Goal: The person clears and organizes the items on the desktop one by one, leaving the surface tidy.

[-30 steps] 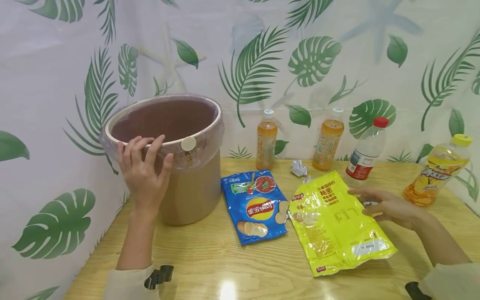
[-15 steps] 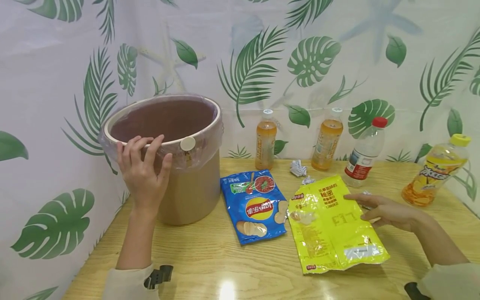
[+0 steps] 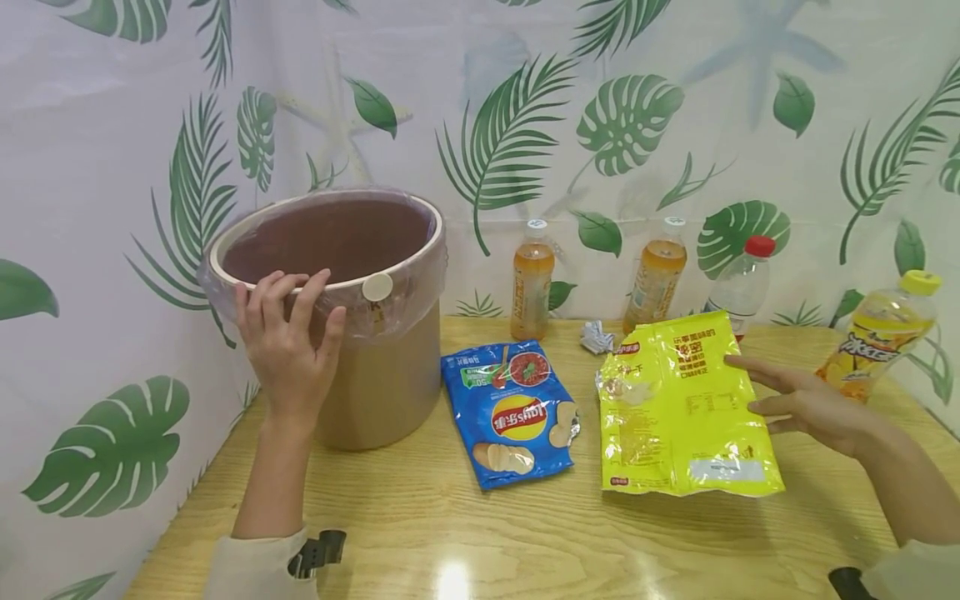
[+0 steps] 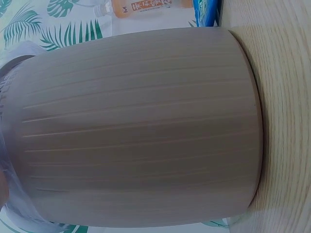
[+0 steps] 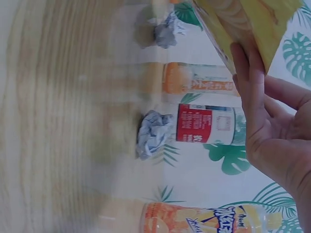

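Observation:
My left hand [image 3: 288,350] holds the near rim of a beige trash can [image 3: 382,375], fingers bent over the edge and thumb on the outside. A clear plastic liner folds down over that rim; the can's wall [image 4: 141,131] fills the left wrist view. My right hand [image 3: 821,404] pinches the right edge of a yellow chip bag [image 3: 682,417], raised off the table with its back facing me. In the right wrist view the fingers [image 5: 255,92] lie behind the bag [image 5: 248,24]. A blue Lay's chip bag [image 3: 513,417] lies flat between can and yellow bag.
Along the back stand two orange drink bottles [image 3: 532,283] and a red-capped bottle [image 3: 742,287], partly hidden by the yellow bag. A yellow-capped bottle [image 3: 877,333] stands at the right. Crumpled paper balls [image 3: 597,337] lie on the table [image 3: 510,542], one [image 5: 155,133] near the red-labelled bottle.
My right hand has lifted the yellow bag up off the table, turning it more upright and clear of the blue bag. The left hand stays on the rim.

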Demonstrator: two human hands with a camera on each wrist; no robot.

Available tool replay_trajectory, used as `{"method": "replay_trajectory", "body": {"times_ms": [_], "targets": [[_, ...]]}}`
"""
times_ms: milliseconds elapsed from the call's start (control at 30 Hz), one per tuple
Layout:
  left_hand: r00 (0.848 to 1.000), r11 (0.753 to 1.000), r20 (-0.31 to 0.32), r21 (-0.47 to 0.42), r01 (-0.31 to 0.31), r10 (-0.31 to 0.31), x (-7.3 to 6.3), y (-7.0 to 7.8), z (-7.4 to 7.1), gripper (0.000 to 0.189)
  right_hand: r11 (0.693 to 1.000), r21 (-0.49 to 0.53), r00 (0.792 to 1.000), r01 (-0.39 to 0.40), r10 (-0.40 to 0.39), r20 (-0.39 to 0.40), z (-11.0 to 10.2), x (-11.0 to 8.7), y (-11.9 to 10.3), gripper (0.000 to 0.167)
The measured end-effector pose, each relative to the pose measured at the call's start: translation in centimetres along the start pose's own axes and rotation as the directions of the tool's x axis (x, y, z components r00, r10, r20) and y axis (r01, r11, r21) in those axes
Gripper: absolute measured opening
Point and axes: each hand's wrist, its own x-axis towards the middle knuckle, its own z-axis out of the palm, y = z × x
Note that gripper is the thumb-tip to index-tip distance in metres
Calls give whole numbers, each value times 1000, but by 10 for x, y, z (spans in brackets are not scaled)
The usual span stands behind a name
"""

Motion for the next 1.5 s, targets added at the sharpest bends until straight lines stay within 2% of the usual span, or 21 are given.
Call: {"method": "replay_trajectory", "body": {"times_ms": [167,400,767,967,1200,1500], "targets": [[1000,1000,-8,-7,1,-1,0,0,1,45,1000,5,997,25,-25,-72,-2,-4,-8,67],[1000,1000,-7,-11,4,-4,-1,-1,0,45,993,90,989,70,-58,-133,2,-5,-21,67],[1000,1000,-5,-18,3,-3,-3,-1,0,45,950,271,972,152,-95,-215,16,-1,-61,68],[1000,1000,0,-8,-4,4,-2,0,0,43,940,281,961,193,-122,-249,22,3,-86,68],[1000,1000,2,-12,-6,6,-1,0,1,43,950,264,948,170,-85,-307,28,8,-117,70],[1000,1000,3,-2,-12,12,-1,-1,0,42,914,334,940,230,-120,-319,37,16,-147,71]]}}
